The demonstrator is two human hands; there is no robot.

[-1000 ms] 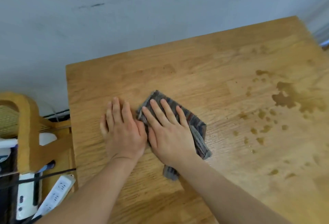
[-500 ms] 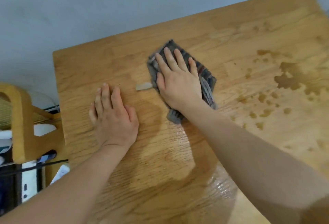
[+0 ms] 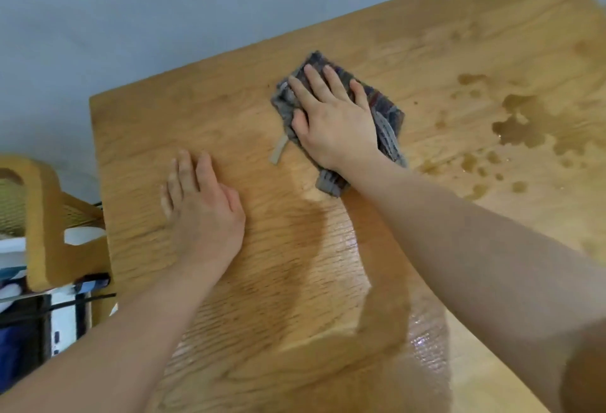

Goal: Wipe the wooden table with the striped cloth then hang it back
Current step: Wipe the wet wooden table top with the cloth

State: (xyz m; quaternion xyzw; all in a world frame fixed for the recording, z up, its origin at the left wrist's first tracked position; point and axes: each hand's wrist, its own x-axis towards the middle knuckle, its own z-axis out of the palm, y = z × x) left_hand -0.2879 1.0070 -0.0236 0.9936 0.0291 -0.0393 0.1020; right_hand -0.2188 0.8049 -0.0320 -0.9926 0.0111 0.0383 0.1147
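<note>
Wooden table (image 3: 426, 35) first: noted a wet, glossy sheen (image 3: 423, 337) on the near boards, between the two forearms. Found the left hand (image 3: 205, 212) farther in, laid palm down on bare wood, fingers straight and together, gripping nothing. Beyond it, met the right hand (image 3: 331, 117) pressed flat on the striped cloth (image 3: 387, 117), fingers extended and slightly spread, not curled round the fabric. Saw the cloth folded into a small pad around mid-table, flat on the wood, edges showing past the fingertips and beside the wrist, a pale tab (image 3: 278, 150) poking out on its left. Spotted dark puddles and droplets (image 3: 524, 124) to the right, apart from the cloth. Past the far edge, made out a grey wall (image 3: 164, 19); left of the table, a wooden chair (image 3: 42, 225).
</note>
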